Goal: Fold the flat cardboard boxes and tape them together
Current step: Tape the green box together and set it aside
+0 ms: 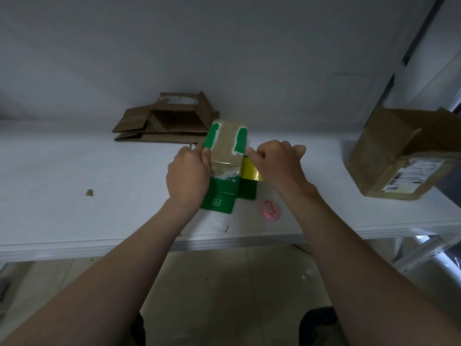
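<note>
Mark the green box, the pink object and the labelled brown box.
green box [220, 193]: head view, on its lower green panel near the "10".
pink object [270, 210]: head view, on its middle.
brown box [384, 156]: head view, on its bare brown side.

Green cardboard box [222, 193], glossy tape [224, 146]; matt table [99, 171].
</note>
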`<state>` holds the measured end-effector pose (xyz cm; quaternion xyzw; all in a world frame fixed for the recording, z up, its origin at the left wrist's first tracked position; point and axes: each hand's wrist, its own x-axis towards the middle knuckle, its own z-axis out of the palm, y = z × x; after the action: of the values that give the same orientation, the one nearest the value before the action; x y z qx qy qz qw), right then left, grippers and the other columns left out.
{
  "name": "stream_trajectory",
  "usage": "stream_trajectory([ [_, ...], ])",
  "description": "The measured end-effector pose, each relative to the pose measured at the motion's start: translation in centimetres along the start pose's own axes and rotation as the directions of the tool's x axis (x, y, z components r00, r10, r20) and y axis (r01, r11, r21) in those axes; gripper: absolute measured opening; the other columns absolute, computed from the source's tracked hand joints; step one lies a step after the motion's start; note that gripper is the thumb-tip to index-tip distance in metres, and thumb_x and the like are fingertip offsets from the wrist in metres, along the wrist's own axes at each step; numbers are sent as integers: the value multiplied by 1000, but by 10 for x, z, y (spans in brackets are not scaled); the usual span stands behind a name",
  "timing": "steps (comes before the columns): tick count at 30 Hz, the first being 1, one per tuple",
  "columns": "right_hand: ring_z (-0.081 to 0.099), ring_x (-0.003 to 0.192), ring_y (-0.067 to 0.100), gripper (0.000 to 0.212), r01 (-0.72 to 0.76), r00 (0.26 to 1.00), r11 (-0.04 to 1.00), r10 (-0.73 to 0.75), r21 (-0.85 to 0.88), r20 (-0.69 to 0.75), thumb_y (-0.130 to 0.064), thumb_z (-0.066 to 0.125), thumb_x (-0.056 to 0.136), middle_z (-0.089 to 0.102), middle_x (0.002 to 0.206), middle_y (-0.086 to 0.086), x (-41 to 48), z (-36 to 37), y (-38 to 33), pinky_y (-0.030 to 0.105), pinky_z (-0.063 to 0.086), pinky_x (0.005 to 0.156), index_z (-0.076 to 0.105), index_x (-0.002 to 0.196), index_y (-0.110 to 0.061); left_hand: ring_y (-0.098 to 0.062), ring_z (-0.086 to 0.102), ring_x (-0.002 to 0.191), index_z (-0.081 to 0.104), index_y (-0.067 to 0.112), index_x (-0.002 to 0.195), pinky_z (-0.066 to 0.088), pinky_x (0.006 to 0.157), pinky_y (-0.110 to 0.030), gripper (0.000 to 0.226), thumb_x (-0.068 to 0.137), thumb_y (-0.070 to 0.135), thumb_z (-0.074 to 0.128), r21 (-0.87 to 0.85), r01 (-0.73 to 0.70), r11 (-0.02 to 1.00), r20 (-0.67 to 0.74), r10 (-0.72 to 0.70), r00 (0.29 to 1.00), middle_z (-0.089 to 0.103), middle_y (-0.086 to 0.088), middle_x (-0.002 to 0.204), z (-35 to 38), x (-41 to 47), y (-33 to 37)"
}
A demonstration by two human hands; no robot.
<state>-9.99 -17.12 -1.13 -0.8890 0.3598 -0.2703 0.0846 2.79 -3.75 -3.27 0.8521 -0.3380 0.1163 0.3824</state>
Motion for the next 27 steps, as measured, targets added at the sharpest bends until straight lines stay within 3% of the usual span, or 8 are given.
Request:
stream_trajectory([
  [3, 43, 68, 20, 55, 7, 1000, 1000, -7, -23, -14, -41, 47, 103, 38, 56, -4, -1, -2, -2, 38, 20, 77, 38, 52, -22, -35, 61, 86, 58, 9, 133, 38, 65, -36, 46, 108, 37, 31, 182, -137, 974, 25, 134, 991, 60, -15, 104, -1, -3, -1],
  [6, 42, 68, 20, 54, 10, 1000, 999, -11, -49, -18, -41, 45, 104, 38, 57, -4, -1, -1, -2, 37, 17, 76, 38, 53, -23, -37, 60, 100, 38, 5, 148, 47, 72, -40, 69, 102, 55, 31, 247, -151, 957, 122, 124, 985, 55, -20, 122, 4, -8, 2],
  [10, 44, 70, 20, 52, 6, 999, 999, -8, -51, -35, -43, 46, 103, 40, 58, -5, 0, 2, -3, 37, 17, 76, 40, 55, -23, -30, 60, 100, 49, 2, 123, 48, 76, -35, 93, 74, 81, 57, 245, -55, 968, 170, 13, 985, 54, -14, 114, 11, -1, 14],
  [13, 45, 71, 20, 51, -5, 999, 1000, 4, -21, -40, -43, 47, 102, 42, 58, -5, -1, 4, 1, 37, 19, 77, 41, 55, -24, -23, 63, 89, 60, 5, 108, 49, 70, -31, 82, 67, 76, 71, 74, -28, 997, 179, 14, 984, 63, -8, 102, 10, 14, 0],
  [16, 43, 69, 18, 52, -17, 999, 1000, 17, 11, -35, -43, 49, 102, 42, 57, -4, 0, 4, 3, 37, 18, 76, 41, 54, -24, -5, 61, 68, 74, 11, 102, 40, 57, -16, 51, 75, 54, 81, -158, -53, 986, 187, 82, 979, 66, 4, 80, 1, 17, -19],
  [19, 42, 67, 19, 53, -27, 999, 999, 28, 31, -38, -42, 50, 101, 40, 56, -4, -1, 4, 2, 37, 19, 77, 39, 52, -23, -7, 58, 62, 79, 11, 93, 46, 57, -26, 33, 84, 42, 76, -306, -108, 946, 147, 159, 976, 64, 4, 69, 1, 12, -31],
  [23, 42, 66, 20, 54, -44, 998, 998, 46, 53, -41, -40, 52, 100, 39, 56, -3, -3, 4, 3, 37, 20, 76, 40, 52, -20, -14, 66, 68, 79, 12, 90, 57, 66, -36, 26, 95, 33, 65, -381, -155, 912, 129, 219, 967, 69, 1, 73, 3, 11, -49],
  [27, 40, 65, 21, 54, -36, 998, 997, 39, 61, -46, -39, 54, 99, 35, 54, -3, -2, 3, 3, 38, 21, 76, 37, 51, -20, -8, 70, 75, 76, 17, 99, 62, 72, -32, 17, 100, 20, 60, -491, -58, 869, 212, 184, 960, 71, 2, 83, -3, 9, -52],
])
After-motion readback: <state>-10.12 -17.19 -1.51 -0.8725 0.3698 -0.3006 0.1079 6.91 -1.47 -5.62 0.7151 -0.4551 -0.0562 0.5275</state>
